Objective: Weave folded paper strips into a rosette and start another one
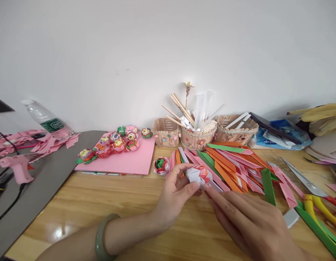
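Observation:
A white and orange-red folded paper flower (198,175) is pinched between the thumb and fingers of my left hand (176,190), above the wooden table. From the right, the index fingertip of my right hand (246,217) meets the flower's lower right edge; its fingers lie close together and its thumb is hidden. Left of the held flower, a finished green, red and white paper flower (161,165) rests on the table. Just behind both hands spreads a pile of folded paper strips (225,165) in orange, pink, green and white.
Several paper flowers (119,145) sit on pink paper (127,163) at the left. A pink glue gun (20,168) and a plastic bottle (44,116) are farther left. Wooden baskets (199,139) line the wall. Scissors (311,185) and yellow-handled scissors (311,208) lie right.

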The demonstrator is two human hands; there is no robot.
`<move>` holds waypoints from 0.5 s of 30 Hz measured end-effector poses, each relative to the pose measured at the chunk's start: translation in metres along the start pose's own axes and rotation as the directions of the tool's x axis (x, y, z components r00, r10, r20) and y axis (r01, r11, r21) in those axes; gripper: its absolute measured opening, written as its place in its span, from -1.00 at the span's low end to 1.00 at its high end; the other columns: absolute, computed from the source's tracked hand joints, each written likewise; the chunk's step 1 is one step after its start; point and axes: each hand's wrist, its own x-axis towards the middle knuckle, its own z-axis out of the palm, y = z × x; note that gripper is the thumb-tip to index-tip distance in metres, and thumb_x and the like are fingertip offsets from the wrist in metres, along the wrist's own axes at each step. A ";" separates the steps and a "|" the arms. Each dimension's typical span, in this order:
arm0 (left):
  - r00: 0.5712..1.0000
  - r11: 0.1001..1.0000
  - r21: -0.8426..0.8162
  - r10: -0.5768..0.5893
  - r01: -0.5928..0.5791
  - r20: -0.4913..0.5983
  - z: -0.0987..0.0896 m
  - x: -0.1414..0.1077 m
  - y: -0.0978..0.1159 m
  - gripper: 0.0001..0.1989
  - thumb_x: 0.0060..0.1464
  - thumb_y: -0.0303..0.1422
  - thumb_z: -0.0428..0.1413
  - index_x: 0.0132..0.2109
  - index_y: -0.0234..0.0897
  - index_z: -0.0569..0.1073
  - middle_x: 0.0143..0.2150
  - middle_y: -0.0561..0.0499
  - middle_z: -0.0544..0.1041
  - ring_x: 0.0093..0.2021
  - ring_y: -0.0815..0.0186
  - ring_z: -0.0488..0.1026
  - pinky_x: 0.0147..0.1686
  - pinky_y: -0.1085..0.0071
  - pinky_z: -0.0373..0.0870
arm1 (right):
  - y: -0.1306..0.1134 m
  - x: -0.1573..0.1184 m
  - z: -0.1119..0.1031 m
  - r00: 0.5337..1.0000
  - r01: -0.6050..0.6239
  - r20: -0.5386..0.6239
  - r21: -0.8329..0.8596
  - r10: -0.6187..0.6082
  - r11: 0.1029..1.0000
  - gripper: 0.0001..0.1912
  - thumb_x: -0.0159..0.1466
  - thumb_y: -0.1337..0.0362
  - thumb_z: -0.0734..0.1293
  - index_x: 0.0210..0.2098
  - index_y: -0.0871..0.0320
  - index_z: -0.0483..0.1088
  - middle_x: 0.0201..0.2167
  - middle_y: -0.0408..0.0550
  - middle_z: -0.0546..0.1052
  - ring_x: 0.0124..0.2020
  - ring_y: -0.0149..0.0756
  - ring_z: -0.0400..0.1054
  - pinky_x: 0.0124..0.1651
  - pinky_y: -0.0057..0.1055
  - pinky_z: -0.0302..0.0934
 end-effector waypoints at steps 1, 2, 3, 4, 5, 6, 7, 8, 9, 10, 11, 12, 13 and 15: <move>1.000 1.000 0.004 -0.004 0.004 0.002 0.000 0.000 0.000 -0.69 -0.06 -0.38 0.18 -0.12 -0.24 0.34 -0.19 0.00 0.48 -0.20 0.34 0.41 -0.30 0.46 0.39 | 0.000 0.000 0.001 0.999 -0.043 -0.013 -0.006 0.043 0.999 -0.61 0.24 0.45 0.16 0.07 0.25 0.24 -0.39 0.00 0.54 -0.49 -0.32 0.42 -0.51 -0.42 0.26; 1.000 1.000 0.008 -0.011 0.010 0.004 -0.001 0.000 -0.001 -0.68 -0.07 -0.37 0.19 -0.12 -0.23 0.35 -0.18 0.00 0.48 -0.19 0.33 0.41 -0.31 0.46 0.39 | 0.000 0.001 0.001 0.997 -0.077 -0.018 -0.008 0.077 0.997 -0.61 0.24 0.43 0.17 0.07 0.26 0.24 -0.38 0.01 0.54 -0.50 -0.32 0.42 -0.53 -0.43 0.25; 1.000 1.000 0.013 -0.014 0.014 0.003 -0.001 0.000 -0.001 -0.67 -0.08 -0.37 0.20 -0.11 -0.22 0.35 -0.17 -0.01 0.48 -0.18 0.31 0.41 -0.32 0.46 0.39 | 0.001 0.001 0.002 0.996 -0.088 -0.012 0.000 0.088 0.996 -0.62 0.25 0.43 0.17 0.07 0.25 0.24 -0.38 0.01 0.54 -0.50 -0.32 0.42 -0.52 -0.43 0.26; 1.000 1.000 0.014 -0.011 0.011 0.002 -0.001 0.000 -0.001 -0.66 -0.08 -0.36 0.20 -0.11 -0.21 0.35 -0.14 -0.01 0.47 -0.17 0.30 0.41 -0.32 0.46 0.39 | 0.001 0.001 0.001 0.997 -0.084 -0.001 0.016 0.084 0.996 -0.62 0.25 0.43 0.16 0.07 0.24 0.25 -0.37 0.01 0.54 -0.48 -0.32 0.43 -0.51 -0.43 0.27; 1.000 1.000 0.013 -0.004 0.004 0.001 -0.002 0.000 -0.001 -0.65 -0.09 -0.37 0.20 -0.10 -0.21 0.35 -0.12 -0.01 0.46 -0.16 0.30 0.41 -0.32 0.46 0.39 | 0.001 0.001 0.001 0.997 -0.074 0.013 0.040 0.074 0.996 -0.61 0.25 0.44 0.15 0.07 0.24 0.25 -0.37 0.01 0.54 -0.46 -0.32 0.43 -0.49 -0.43 0.28; 1.000 1.000 0.009 0.003 -0.003 0.004 -0.002 0.000 -0.001 -0.64 -0.09 -0.37 0.21 -0.09 -0.20 0.36 -0.10 -0.01 0.45 -0.14 0.30 0.40 -0.31 0.46 0.39 | 0.001 0.001 0.000 0.998 -0.066 0.021 0.067 0.065 0.996 -0.61 0.25 0.45 0.15 0.07 0.23 0.25 -0.36 0.01 0.55 -0.44 -0.32 0.44 -0.47 -0.43 0.29; 1.000 1.000 0.004 0.010 -0.010 0.010 -0.002 0.000 -0.001 -0.63 -0.09 -0.38 0.21 -0.08 -0.20 0.36 -0.08 -0.02 0.44 -0.13 0.29 0.40 -0.29 0.46 0.39 | 0.000 0.001 -0.002 0.998 -0.062 0.020 0.096 0.060 0.993 -0.61 0.24 0.46 0.14 0.06 0.21 0.25 -0.37 0.01 0.55 -0.45 -0.32 0.44 -0.47 -0.44 0.29; 1.000 1.000 0.000 0.018 -0.018 0.019 -0.002 0.000 -0.001 -0.62 -0.09 -0.38 0.21 -0.08 -0.21 0.37 -0.07 -0.03 0.44 -0.12 0.29 0.40 -0.27 0.45 0.39 | 0.000 0.002 -0.004 0.998 -0.070 0.011 0.125 0.069 0.990 -0.61 0.24 0.46 0.15 0.05 0.18 0.26 -0.38 -0.01 0.55 -0.46 -0.33 0.44 -0.48 -0.46 0.29; 0.999 1.000 -0.003 0.023 -0.023 0.028 -0.002 0.000 -0.001 -0.62 -0.09 -0.39 0.21 -0.07 -0.22 0.37 -0.07 -0.04 0.45 -0.11 0.28 0.39 -0.24 0.44 0.39 | 0.000 0.003 -0.006 0.996 -0.090 -0.005 0.159 0.092 0.983 -0.62 0.23 0.46 0.16 0.03 0.15 0.29 -0.39 -0.03 0.56 -0.47 -0.34 0.44 -0.50 -0.47 0.28; 0.999 1.000 -0.004 0.023 -0.023 0.037 -0.002 0.000 0.000 -0.62 -0.10 -0.38 0.21 -0.07 -0.23 0.38 -0.08 -0.05 0.45 -0.09 0.27 0.39 -0.23 0.44 0.39 | -0.001 0.005 -0.009 0.992 -0.120 -0.013 0.203 0.125 0.972 -0.65 0.22 0.45 0.17 -0.02 0.11 0.33 -0.40 -0.05 0.56 -0.47 -0.35 0.44 -0.50 -0.49 0.29; 0.999 1.000 -0.003 0.017 -0.017 0.044 -0.002 0.001 0.000 -0.61 -0.10 -0.37 0.22 -0.07 -0.23 0.38 -0.08 -0.06 0.46 -0.09 0.25 0.39 -0.25 0.44 0.40 | -0.001 0.008 -0.011 0.983 -0.173 -0.013 0.256 0.182 0.951 -0.68 0.22 0.43 0.18 -0.08 0.08 0.37 -0.41 -0.07 0.56 -0.47 -0.35 0.44 -0.49 -0.50 0.29; 0.999 1.000 -0.002 0.010 -0.010 0.049 -0.002 0.001 0.000 -0.60 -0.10 -0.36 0.22 -0.06 -0.22 0.38 -0.09 -0.06 0.46 -0.10 0.24 0.39 -0.29 0.45 0.42 | -0.002 0.011 -0.013 0.965 -0.250 0.010 0.325 0.261 0.912 -0.74 0.22 0.40 0.19 -0.15 0.07 0.41 -0.44 -0.09 0.56 -0.49 -0.37 0.43 -0.50 -0.52 0.30; 0.999 1.000 0.001 0.000 0.000 0.051 -0.002 0.001 0.000 -0.59 -0.11 -0.34 0.22 -0.05 -0.21 0.38 -0.08 -0.06 0.46 -0.12 0.24 0.40 -0.35 0.47 0.43 | -0.003 0.014 -0.015 0.934 -0.344 0.048 0.387 0.355 0.855 -0.79 0.22 0.35 0.20 -0.23 0.07 0.44 -0.47 -0.10 0.56 -0.52 -0.38 0.42 -0.51 -0.53 0.30; 0.998 1.000 0.018 -0.017 0.015 0.059 -0.003 0.000 0.001 -0.57 -0.10 -0.29 0.21 -0.03 -0.16 0.36 -0.07 -0.04 0.45 -0.18 0.26 0.40 -0.46 0.51 0.43 | -0.003 0.021 -0.017 0.845 -0.511 0.130 0.483 0.519 0.711 -0.81 0.21 0.23 0.23 -0.34 0.08 0.47 -0.50 -0.10 0.55 -0.57 -0.38 0.38 -0.54 -0.51 0.30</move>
